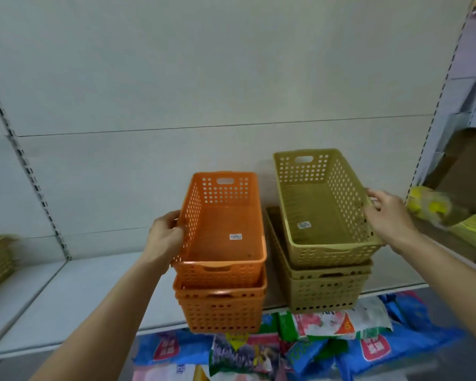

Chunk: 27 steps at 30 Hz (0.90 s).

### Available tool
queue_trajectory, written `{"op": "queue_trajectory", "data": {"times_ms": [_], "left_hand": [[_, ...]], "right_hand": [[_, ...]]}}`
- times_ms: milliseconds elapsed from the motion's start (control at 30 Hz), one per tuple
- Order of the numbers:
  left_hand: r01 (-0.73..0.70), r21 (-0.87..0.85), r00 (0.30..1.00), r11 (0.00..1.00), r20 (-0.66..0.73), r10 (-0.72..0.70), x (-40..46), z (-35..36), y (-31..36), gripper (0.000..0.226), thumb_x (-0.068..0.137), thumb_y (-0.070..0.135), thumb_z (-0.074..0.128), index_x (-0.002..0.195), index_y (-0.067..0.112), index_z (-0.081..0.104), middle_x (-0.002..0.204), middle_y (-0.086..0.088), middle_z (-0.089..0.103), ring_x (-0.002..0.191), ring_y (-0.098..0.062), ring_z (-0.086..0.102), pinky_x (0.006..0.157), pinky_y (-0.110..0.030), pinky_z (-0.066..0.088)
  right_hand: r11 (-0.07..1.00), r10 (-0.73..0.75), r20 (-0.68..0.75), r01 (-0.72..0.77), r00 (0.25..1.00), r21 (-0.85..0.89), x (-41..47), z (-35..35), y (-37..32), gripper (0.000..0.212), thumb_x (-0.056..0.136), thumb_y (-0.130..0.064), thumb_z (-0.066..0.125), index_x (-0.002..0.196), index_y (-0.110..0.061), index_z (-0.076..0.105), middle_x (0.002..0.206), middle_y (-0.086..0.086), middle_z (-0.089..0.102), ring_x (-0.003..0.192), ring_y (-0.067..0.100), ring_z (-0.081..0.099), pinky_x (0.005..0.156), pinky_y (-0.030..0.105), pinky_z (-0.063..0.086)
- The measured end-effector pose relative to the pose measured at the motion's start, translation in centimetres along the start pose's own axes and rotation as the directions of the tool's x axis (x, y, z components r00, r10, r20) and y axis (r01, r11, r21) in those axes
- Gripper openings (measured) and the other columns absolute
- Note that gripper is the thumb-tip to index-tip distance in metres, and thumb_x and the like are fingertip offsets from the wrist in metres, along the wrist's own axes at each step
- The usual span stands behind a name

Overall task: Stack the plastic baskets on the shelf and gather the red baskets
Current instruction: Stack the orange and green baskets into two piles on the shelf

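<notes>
two bare forearms, no sleeves, each grip [165,237] ungloved.

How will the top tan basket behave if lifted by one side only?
Probably light: the top tan basket is empty, with perforated walls. Its thin wall may flex where the right hand grips it. It sits tilted and unnested on the tan stack, so it could tip or slide.

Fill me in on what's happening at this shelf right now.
A person is stacking plastic baskets on a white shelf. The left hand grips the left wall of the top orange basket, which sits partly nested in the orange stack. The right hand holds the right rim of the top tan basket, which rests tilted and askew on the tan stack. Neither top basket is fully seated. Packaged goods lie below the shelf.
</notes>
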<state>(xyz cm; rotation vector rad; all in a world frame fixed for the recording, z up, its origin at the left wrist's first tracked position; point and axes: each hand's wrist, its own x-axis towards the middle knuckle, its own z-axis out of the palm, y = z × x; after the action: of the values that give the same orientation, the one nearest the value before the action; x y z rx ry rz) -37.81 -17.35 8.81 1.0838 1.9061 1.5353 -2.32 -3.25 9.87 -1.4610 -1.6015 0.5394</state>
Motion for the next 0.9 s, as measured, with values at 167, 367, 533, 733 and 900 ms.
{"op": "queue_trajectory", "data": {"times_ms": [167,367,533,733,900], "left_hand": [[0.044,0.114,0.999,0.993,0.024,-0.047,-0.6,0.0,-0.6,0.019,0.097,0.013,0.047,0.101,0.026,0.059,0.086,0.004,0.068,0.08,-0.021,0.069,0.066,-0.035,0.058],[0.115,0.221,0.989,0.969,0.068,-0.132,-1.5,0.8,-2.0,0.023,0.097,0.007,0.045,0.104,0.016,0.065,0.088,-0.006,0.071,0.079,-0.024,0.069,0.067,-0.033,0.057],[0.146,0.284,0.979,0.948,0.097,-0.18,-2.5,0.8,-3.1,0.028,0.098,0.007,0.038,0.111,0.018,0.059,0.1,-0.009,0.07,0.087,-0.026,0.069,0.077,-0.039,0.058],[0.087,0.355,0.987,0.931,0.093,-0.128,-5.3,1.4,-3.5,0.028,0.097,0.026,0.045,0.125,0.022,0.046,0.11,-0.007,0.066,0.092,-0.024,0.068,0.083,-0.046,0.058],[-0.093,0.602,0.996,0.793,0.069,0.065,-9.3,2.0,-4.6,0.065,0.09,0.057,0.031,0.138,0.016,0.043,0.14,-0.013,0.049,0.126,-0.033,0.047,0.106,-0.05,0.04]], "right_hand": [[0.999,0.026,0.08,-0.028,0.996,0.019,0.6,0.9,1.6,0.039,0.093,-0.009,0.047,0.131,-0.015,0.054,0.099,0.013,0.069,0.078,0.034,0.068,0.073,0.052,0.057],[0.998,0.032,0.161,-0.039,0.986,0.042,1.5,1.4,2.2,0.039,0.092,-0.005,0.047,0.129,-0.013,0.057,0.11,0.013,0.067,0.096,0.031,0.065,0.088,0.048,0.054],[0.994,0.103,0.263,-0.11,0.959,0.009,1.3,2.1,2.9,0.036,0.091,-0.001,0.045,0.124,-0.009,0.06,0.102,0.011,0.066,0.097,0.032,0.064,0.086,0.04,0.053],[0.978,0.183,0.372,-0.128,0.91,-0.167,-1.2,1.4,2.8,0.041,0.092,-0.007,0.044,0.131,0.001,0.051,0.131,0.02,0.057,0.12,0.034,0.052,0.096,0.036,0.041],[0.927,-0.056,0.387,0.192,0.921,-0.323,-6.1,0.2,2.0,0.054,0.094,-0.029,0.048,0.142,-0.006,0.038,0.149,0.015,0.04,0.137,0.033,0.033,0.112,0.045,0.031]]}}
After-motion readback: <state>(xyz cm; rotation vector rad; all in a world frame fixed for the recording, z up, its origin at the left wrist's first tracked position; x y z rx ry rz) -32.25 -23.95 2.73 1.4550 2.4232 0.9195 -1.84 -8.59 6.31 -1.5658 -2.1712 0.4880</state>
